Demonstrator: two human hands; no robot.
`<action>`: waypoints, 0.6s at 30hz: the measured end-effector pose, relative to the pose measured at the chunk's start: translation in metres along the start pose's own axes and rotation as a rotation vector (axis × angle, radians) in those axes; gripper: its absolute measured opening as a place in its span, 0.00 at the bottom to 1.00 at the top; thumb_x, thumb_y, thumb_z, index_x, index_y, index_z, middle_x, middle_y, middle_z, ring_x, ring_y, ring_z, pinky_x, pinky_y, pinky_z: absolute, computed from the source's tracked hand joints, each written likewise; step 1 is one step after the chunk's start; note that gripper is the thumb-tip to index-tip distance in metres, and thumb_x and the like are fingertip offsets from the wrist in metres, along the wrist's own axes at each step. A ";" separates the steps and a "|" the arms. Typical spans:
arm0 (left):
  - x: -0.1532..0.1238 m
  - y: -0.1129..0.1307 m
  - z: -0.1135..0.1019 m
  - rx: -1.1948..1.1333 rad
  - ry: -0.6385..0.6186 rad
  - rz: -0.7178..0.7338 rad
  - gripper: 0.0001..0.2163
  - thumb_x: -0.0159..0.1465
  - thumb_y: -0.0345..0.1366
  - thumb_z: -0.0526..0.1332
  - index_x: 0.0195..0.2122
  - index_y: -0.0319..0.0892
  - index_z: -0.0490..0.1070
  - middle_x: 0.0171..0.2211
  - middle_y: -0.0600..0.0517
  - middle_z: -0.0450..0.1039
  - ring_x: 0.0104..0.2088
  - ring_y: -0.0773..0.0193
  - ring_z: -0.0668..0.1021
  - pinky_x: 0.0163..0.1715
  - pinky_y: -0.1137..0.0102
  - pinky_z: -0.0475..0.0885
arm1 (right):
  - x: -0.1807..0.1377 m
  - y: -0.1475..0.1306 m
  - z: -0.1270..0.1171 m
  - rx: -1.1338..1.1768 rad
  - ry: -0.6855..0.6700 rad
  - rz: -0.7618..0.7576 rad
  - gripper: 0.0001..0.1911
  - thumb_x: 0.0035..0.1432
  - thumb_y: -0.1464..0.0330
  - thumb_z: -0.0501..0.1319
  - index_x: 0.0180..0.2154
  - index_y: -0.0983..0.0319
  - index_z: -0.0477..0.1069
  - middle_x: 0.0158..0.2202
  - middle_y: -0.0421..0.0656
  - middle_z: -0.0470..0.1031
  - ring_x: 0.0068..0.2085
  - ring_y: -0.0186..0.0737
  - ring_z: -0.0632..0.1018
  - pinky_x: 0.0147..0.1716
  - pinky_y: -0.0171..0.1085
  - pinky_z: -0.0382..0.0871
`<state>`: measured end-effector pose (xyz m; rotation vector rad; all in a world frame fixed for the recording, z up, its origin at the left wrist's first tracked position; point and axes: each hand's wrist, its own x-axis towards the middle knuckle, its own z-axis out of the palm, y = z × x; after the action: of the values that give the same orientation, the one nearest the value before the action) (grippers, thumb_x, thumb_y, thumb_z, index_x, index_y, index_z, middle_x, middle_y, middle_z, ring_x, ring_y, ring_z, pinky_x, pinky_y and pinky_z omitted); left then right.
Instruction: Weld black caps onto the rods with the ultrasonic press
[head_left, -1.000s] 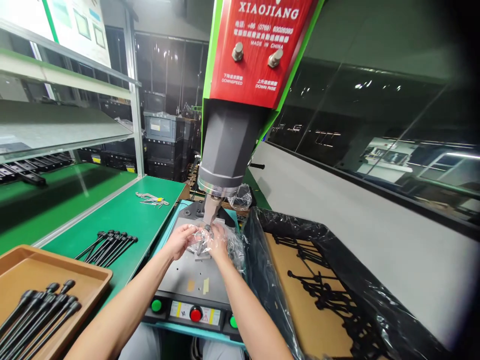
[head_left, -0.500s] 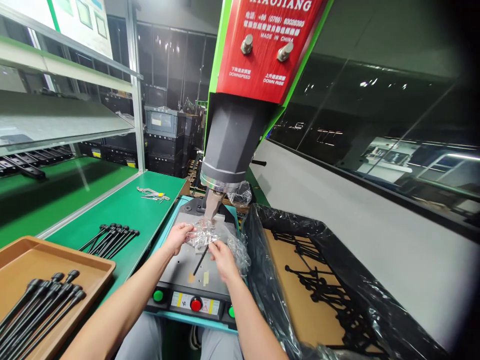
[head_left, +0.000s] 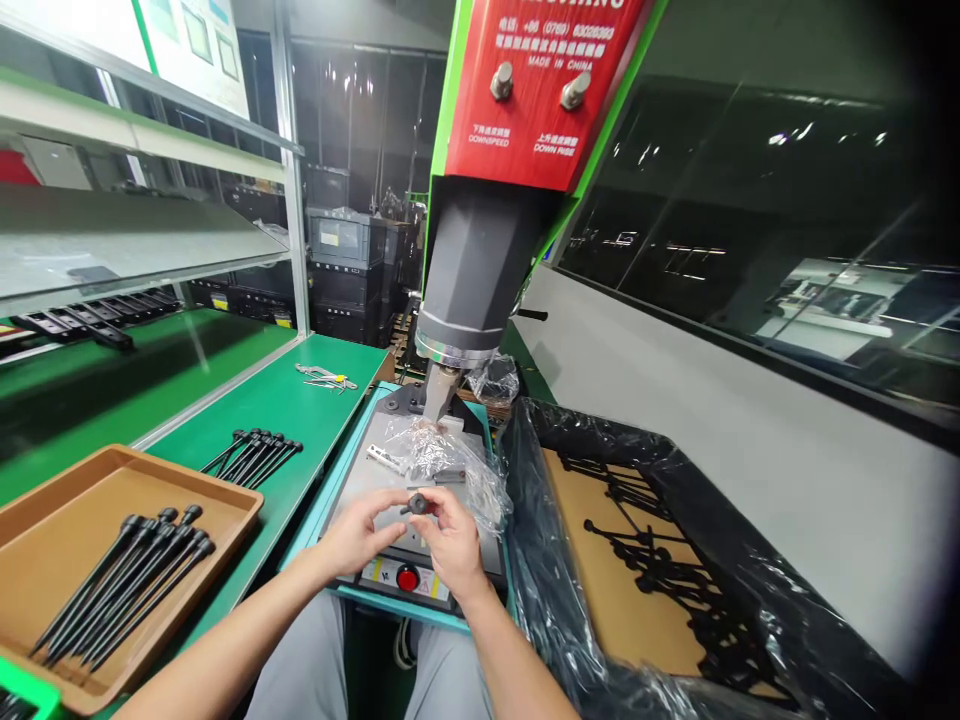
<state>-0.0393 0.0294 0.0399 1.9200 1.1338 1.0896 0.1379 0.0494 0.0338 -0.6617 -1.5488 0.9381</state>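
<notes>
A black rod with a round knob [head_left: 418,504] points its knob end toward me above the front of the press base. My right hand [head_left: 452,545] pinches the knob between thumb and fingers. From the other side, my left hand [head_left: 364,535] holds it with the fingertips, its thumb lower. The rest of the rod is mostly hidden behind the knob. Just beyond my hands, crumpled clear plastic film [head_left: 439,450] covers the metal fixture [head_left: 450,477] under the press's horn [head_left: 441,392].
At left, a brown tray [head_left: 124,458] and the green bench [head_left: 337,350] hold several black knobbed rods. Pliers [head_left: 326,377] lie farther back. At right stands a box lined with black plastic [head_left: 540,560], with black parts on cardboard. A red button [head_left: 407,578] sits on the press front.
My hands have left the plastic film and come nearer to me, now with the knobbed rod between them. The film lies over the fixture. The view has shifted slightly left.
</notes>
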 end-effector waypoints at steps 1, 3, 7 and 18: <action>-0.005 0.007 0.001 0.036 -0.018 0.014 0.12 0.63 0.37 0.59 0.47 0.44 0.73 0.46 0.50 0.77 0.46 0.61 0.76 0.49 0.68 0.69 | 0.000 0.001 0.005 0.094 0.028 0.052 0.15 0.55 0.59 0.67 0.41 0.60 0.73 0.36 0.44 0.76 0.36 0.42 0.76 0.37 0.39 0.72; -0.011 0.015 -0.001 0.108 -0.036 0.003 0.10 0.65 0.37 0.56 0.42 0.43 0.75 0.38 0.51 0.78 0.38 0.63 0.78 0.42 0.70 0.70 | 0.001 0.002 0.013 0.235 0.081 0.164 0.17 0.53 0.57 0.68 0.40 0.61 0.73 0.35 0.44 0.77 0.34 0.41 0.77 0.36 0.39 0.73; -0.010 0.006 -0.028 0.305 -0.016 -0.050 0.08 0.64 0.36 0.58 0.38 0.42 0.76 0.33 0.52 0.78 0.33 0.64 0.77 0.35 0.72 0.69 | 0.002 0.001 0.017 0.288 0.142 0.335 0.27 0.49 0.56 0.70 0.47 0.61 0.70 0.41 0.48 0.77 0.37 0.44 0.78 0.35 0.40 0.74; -0.003 -0.064 -0.210 0.646 0.369 -0.602 0.15 0.65 0.40 0.60 0.50 0.39 0.69 0.49 0.47 0.71 0.46 0.56 0.76 0.44 0.58 0.74 | -0.039 0.027 -0.017 0.167 0.054 0.556 0.28 0.52 0.53 0.68 0.48 0.64 0.68 0.35 0.48 0.78 0.32 0.43 0.77 0.32 0.39 0.72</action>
<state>-0.2496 0.0773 0.0788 1.6269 2.3075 0.7975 0.1599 0.0343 -0.0091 -1.0129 -1.2376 1.4309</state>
